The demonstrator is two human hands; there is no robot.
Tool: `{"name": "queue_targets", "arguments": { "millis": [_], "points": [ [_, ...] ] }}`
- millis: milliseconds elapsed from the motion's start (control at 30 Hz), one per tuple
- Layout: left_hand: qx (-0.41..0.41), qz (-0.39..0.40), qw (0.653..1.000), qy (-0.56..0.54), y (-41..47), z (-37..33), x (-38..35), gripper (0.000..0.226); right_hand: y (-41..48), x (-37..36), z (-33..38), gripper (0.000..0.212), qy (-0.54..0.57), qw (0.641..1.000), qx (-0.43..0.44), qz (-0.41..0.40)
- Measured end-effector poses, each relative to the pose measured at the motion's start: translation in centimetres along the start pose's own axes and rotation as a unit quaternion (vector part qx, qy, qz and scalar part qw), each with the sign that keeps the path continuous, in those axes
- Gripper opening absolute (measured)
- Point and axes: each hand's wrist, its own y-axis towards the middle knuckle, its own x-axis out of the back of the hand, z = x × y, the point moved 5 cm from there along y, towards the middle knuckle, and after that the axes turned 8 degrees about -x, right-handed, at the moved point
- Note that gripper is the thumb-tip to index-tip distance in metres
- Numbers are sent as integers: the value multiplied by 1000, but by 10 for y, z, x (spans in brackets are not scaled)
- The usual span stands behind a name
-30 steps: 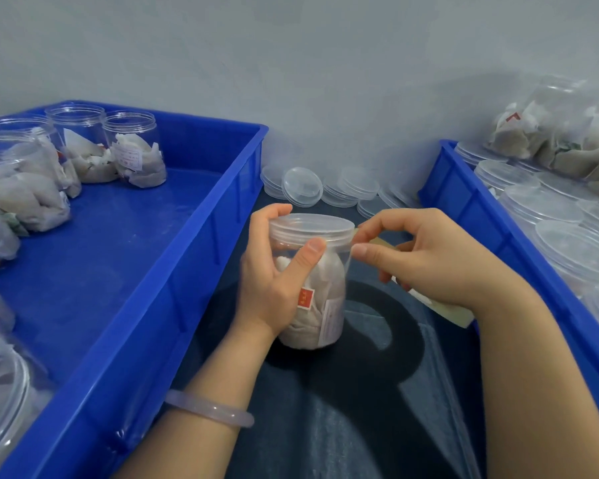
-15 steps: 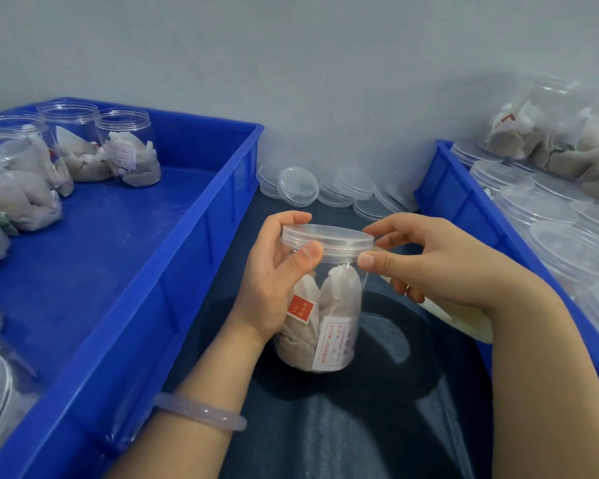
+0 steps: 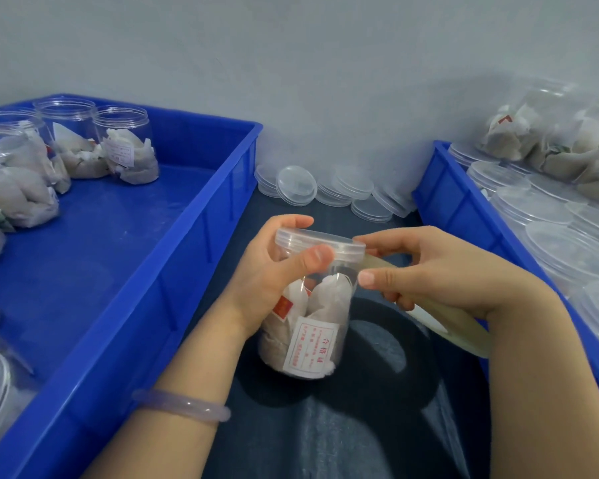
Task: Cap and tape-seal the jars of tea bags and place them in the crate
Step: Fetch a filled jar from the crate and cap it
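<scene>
A clear plastic jar [image 3: 312, 326] of tea bags with a white label is held tilted between the two crates. Its clear lid [image 3: 320, 242] is on. My left hand [image 3: 270, 274] grips the jar just under the lid, thumb across the front. My right hand [image 3: 429, 271] holds a roll of pale tape [image 3: 453, 326] and pinches the tape strip against the lid's right edge. The roll is partly hidden under that hand.
A blue crate [image 3: 201, 216] on the left holds several uncapped jars of tea bags [image 3: 125, 146]. A second blue crate [image 3: 464, 209] on the right holds several capped jars [image 3: 547, 216]. Loose clear lids [image 3: 329, 188] lie by the wall between the crates. A dark cloth [image 3: 343, 426] covers the work surface.
The jar has come closer and tilted, label turned toward me. My right hand moved from the lid's rim to pressing tape at its right edge, the roll showing more.
</scene>
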Motion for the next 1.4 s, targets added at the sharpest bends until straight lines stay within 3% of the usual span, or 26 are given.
{"name": "queue_targets", "arguments": {
  "millis": [100, 233, 500, 667, 733, 800, 867, 933, 1000, 1133, 1300, 1400],
  "points": [
    [27, 4, 999, -40, -2, 5, 0, 70, -5, 4, 0, 48, 22, 1000, 12, 1],
    [67, 20, 993, -100, -3, 8, -5, 96, -7, 7, -5, 58, 10, 1000, -1, 8],
    [117, 59, 978, -163, -9, 7, -13, 114, -1, 2, -7, 75, 9, 1000, -12, 4],
    [116, 57, 973, -190, -13, 12, -16, 125, 6, -6, -9, 53, 38, 999, -16, 22],
    [100, 25, 980, -168, -11, 12, -18, 129, 7, -4, -10, 54, 50, 999, -16, 10],
    [55, -35, 990, -127, -7, 9, -13, 119, 6, -2, -12, 54, 49, 999, -17, -5],
    [16, -82, 996, -38, -4, 3, -5, 95, 5, 0, -11, 57, 43, 999, -21, -19],
    [17, -62, 997, 51, -2, -1, -5, 79, 6, 2, -10, 63, 24, 999, -23, -41],
    [30, -44, 993, 106, -2, -2, -7, 83, 9, 1, -7, 65, 6, 998, -20, -54],
    [16, -64, 993, 98, -1, -4, -8, 77, 4, 0, -2, 57, 12, 1000, -11, -25],
    [-6, -122, 988, 95, -1, -7, -3, 86, -6, 5, 5, 33, -5, 1000, -1, -7],
    [-1, -116, 989, 92, 0, -5, 1, 73, -5, 4, 5, 37, -5, 1000, -5, -8]
  ]
}}
